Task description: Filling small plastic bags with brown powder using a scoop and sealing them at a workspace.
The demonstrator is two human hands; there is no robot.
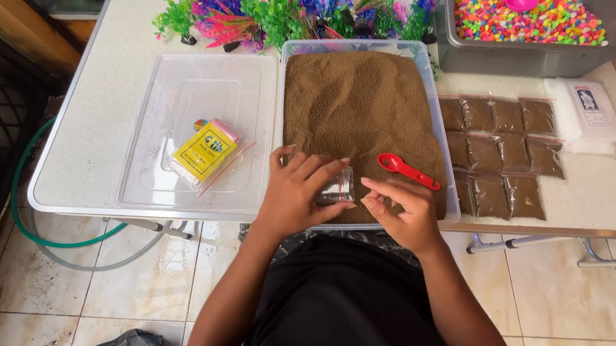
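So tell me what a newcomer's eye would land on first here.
First, the clear tub of brown granules at the table's centre, a red scoop lying on it. Next, the grey bin of neon pebbles at top right. In front, the left hand holds a small clear bag beside the right hand.

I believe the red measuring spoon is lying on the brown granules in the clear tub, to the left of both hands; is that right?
Not quite: the head view shows the red measuring spoon on the brown granules in the clear tub, but to the right of both hands, just beyond the right hand.

Aquarium-supply packing spot, folding counter point(93, 157) on tiled floor point(144, 290), plastic plants point(277, 11), coloured gravel bin point(526, 17), brown pellet tub point(361, 105), filled sachets point(506, 154)
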